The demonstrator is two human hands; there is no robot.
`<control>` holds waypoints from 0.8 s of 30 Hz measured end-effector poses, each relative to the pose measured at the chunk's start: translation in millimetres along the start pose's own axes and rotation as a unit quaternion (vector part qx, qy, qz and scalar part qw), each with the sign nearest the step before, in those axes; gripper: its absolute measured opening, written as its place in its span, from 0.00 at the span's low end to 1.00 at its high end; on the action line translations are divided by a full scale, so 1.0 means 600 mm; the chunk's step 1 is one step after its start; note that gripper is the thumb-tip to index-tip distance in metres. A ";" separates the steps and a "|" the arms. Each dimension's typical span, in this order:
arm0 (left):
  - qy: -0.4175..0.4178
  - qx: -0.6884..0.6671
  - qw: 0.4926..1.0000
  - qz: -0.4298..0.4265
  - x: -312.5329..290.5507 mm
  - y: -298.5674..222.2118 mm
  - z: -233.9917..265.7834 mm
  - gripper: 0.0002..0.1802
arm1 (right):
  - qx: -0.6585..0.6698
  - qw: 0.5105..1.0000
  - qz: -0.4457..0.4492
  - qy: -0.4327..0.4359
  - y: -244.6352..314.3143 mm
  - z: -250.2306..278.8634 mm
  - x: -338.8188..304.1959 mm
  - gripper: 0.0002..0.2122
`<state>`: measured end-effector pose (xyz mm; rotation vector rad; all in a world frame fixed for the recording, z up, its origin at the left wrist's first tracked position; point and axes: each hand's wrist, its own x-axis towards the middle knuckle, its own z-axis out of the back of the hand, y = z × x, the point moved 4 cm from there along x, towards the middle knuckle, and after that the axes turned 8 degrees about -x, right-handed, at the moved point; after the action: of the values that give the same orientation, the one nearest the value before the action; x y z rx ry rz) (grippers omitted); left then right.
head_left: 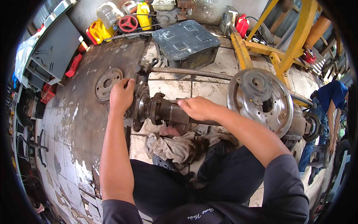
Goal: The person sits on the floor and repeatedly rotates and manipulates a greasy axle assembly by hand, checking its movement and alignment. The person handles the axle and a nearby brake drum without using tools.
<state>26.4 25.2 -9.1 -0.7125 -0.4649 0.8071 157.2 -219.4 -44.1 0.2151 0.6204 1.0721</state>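
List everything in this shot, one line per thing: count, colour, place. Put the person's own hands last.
axle shaft: one, dark grey, on the floor, centre
round flange: one, rusty grey, at the shaft's left end
loose disc: one, grey, flat on the floor at left
brake plate: one, grey, at right
long bar: one, rusty, behind the shaft
black case: one, black, top centre
rags: a heap, beige-grey, under the shaft
yellow jugs: two, yellow, top left
red wheel: one, red, top
yellow frame: one, yellow, upper right
other person: one, blue shirt, far right
left hand: on the flange
right hand: on the shaft
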 end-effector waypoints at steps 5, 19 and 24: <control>0.013 0.011 1.000 -0.008 0.000 -0.011 0.000 0.22 | 0.022 0.998 0.035 -0.048 -0.004 -0.017 0.011 0.28; 0.011 0.002 1.000 0.000 -0.001 -0.006 0.003 0.24 | 0.046 0.996 0.054 -0.050 0.007 -0.011 0.019 0.27; 0.020 -0.005 1.000 -0.014 0.008 -0.008 -0.004 0.24 | 0.067 0.990 0.064 -0.105 -0.003 -0.031 0.026 0.27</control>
<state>33.1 26.0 -6.7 -0.7294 -0.4420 0.7626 153.0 -209.0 -65.9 0.4838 0.4929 1.1143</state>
